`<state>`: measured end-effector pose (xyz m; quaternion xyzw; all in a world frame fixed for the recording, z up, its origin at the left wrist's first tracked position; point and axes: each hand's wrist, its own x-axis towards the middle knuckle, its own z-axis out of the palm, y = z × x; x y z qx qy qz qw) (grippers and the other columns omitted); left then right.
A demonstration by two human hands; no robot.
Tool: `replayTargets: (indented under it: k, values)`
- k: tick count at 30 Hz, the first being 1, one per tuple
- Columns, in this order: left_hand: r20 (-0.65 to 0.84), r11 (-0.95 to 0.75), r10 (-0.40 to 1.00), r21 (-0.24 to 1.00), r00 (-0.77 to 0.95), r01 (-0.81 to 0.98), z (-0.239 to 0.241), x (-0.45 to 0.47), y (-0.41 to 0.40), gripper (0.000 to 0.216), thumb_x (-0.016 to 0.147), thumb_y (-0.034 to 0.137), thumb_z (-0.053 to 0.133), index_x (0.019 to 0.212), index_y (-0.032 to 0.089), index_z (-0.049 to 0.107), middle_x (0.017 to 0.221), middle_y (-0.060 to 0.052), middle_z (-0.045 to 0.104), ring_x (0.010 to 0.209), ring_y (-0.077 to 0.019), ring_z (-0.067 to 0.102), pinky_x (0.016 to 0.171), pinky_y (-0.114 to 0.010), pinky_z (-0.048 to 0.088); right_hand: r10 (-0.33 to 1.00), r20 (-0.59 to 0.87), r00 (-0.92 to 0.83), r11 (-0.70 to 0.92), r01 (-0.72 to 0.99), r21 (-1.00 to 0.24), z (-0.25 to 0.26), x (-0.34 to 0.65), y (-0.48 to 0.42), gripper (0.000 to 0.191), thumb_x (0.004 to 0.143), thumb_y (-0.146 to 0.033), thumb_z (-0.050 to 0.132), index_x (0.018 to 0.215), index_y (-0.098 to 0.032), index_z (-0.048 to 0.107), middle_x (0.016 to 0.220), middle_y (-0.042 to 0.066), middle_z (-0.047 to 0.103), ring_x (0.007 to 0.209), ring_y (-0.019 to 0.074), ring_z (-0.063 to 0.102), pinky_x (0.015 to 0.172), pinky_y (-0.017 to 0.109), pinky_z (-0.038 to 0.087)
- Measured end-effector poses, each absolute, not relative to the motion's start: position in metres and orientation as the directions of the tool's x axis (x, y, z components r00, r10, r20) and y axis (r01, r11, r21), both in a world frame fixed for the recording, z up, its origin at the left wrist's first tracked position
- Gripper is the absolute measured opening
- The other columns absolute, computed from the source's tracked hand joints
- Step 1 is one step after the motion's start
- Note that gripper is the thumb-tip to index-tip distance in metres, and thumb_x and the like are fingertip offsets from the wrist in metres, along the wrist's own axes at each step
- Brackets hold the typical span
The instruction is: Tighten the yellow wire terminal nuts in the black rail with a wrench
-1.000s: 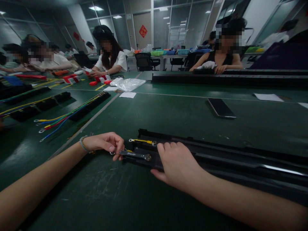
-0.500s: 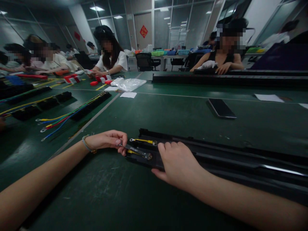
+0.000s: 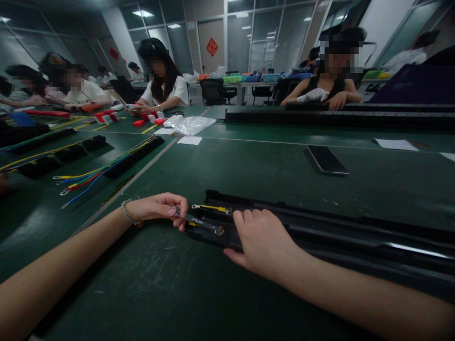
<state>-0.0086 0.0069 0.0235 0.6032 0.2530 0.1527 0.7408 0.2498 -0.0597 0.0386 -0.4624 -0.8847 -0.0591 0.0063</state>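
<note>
A long black channel-shaped housing [image 3: 330,229] lies on the green table. My left hand [image 3: 161,207] pinches one end of a metal wrench [image 3: 201,222]; the wrench's other end sits around a nut [image 3: 221,231] inside the housing near its left end. Behind it, a short yellow wire [image 3: 209,207] with a ring terminal is joined at a second nut [image 3: 229,211]. Part of another yellow wire shows under the wrench. My right hand [image 3: 263,241] is wrapped over the housing, fingers on the inside and thumb at the near wall.
A phone [image 3: 327,160] lies beyond the housing. To the left are black strips with coloured wires [image 3: 88,182] ending in ring terminals. A plastic bag [image 3: 194,125] and a white paper [image 3: 189,140] lie further back. Several people sit across the table, one behind a long black bar [image 3: 320,117].
The wrench handle has turned slightly in my left fingers, and more of its held end shows. My right hand stays in place on the housing.
</note>
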Motion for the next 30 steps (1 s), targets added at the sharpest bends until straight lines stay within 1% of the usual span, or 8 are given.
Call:
replayTargets:
  k: [6, 12, 17, 25, 30]
  values:
    - [-0.203, 0.230, 0.475, 0.968, 0.857, 0.102, 0.0260, -0.0095, 0.0067, 0.027, 0.068, 0.035, 0.064, 0.081, 0.012, 0.058, 0.069, -0.005, 0.058, 0.067, -0.0190, 0.057, 0.065, -0.030, 0.046, 0.817, 0.080, -0.570, 0.563, 0.820, 0.102, 0.0375, 0.2501, -0.0602, 0.046, 0.068, -0.054, 0.046, 0.086, -0.013, 0.053, 0.073, 0.010, 0.057, 0.066, 0.0234, 0.052, 0.060, 0.036, 0.037]
    - [-0.208, 0.247, 0.491, 0.965, 0.846, 0.093, 0.0219, -0.0117, 0.0080, 0.026, 0.070, 0.034, 0.062, 0.083, 0.012, 0.057, 0.076, -0.007, 0.060, 0.070, -0.0190, 0.057, 0.063, -0.029, 0.046, 0.819, 0.070, -0.570, 0.563, 0.821, 0.097, 0.0376, 0.2501, -0.0610, 0.046, 0.068, -0.054, 0.045, 0.088, -0.013, 0.053, 0.074, 0.010, 0.057, 0.068, 0.0229, 0.053, 0.061, 0.036, 0.038]
    - [-0.201, 0.256, 0.519, 0.964, 0.831, 0.073, 0.0210, -0.0109, 0.0073, 0.020, 0.075, 0.031, 0.059, 0.082, 0.012, 0.057, 0.074, -0.006, 0.060, 0.069, -0.0172, 0.056, 0.065, -0.028, 0.046, 0.822, 0.045, -0.568, 0.561, 0.820, 0.112, 0.0392, 0.2500, -0.0608, 0.047, 0.069, -0.055, 0.043, 0.089, -0.013, 0.052, 0.074, 0.010, 0.057, 0.068, 0.0231, 0.053, 0.061, 0.036, 0.038]
    - [-0.203, 0.245, 0.523, 0.966, 0.828, 0.082, 0.0216, -0.0100, 0.0075, 0.020, 0.074, 0.030, 0.060, 0.080, 0.012, 0.056, 0.071, -0.005, 0.060, 0.072, -0.0187, 0.057, 0.065, -0.029, 0.046, 0.818, 0.066, -0.571, 0.563, 0.819, 0.114, 0.0384, 0.2495, -0.0611, 0.047, 0.069, -0.055, 0.043, 0.088, -0.013, 0.052, 0.073, 0.010, 0.056, 0.067, 0.0227, 0.052, 0.060, 0.035, 0.037]
    - [-0.193, 0.217, 0.519, 0.972, 0.833, 0.090, 0.0230, -0.0087, 0.0070, 0.020, 0.073, 0.030, 0.061, 0.077, 0.012, 0.056, 0.071, -0.005, 0.059, 0.070, -0.0176, 0.057, 0.065, -0.028, 0.045, 0.819, 0.067, -0.570, 0.561, 0.820, 0.110, 0.0381, 0.2501, -0.0609, 0.046, 0.068, -0.054, 0.045, 0.087, -0.014, 0.052, 0.073, 0.010, 0.056, 0.067, 0.0228, 0.052, 0.060, 0.035, 0.037]
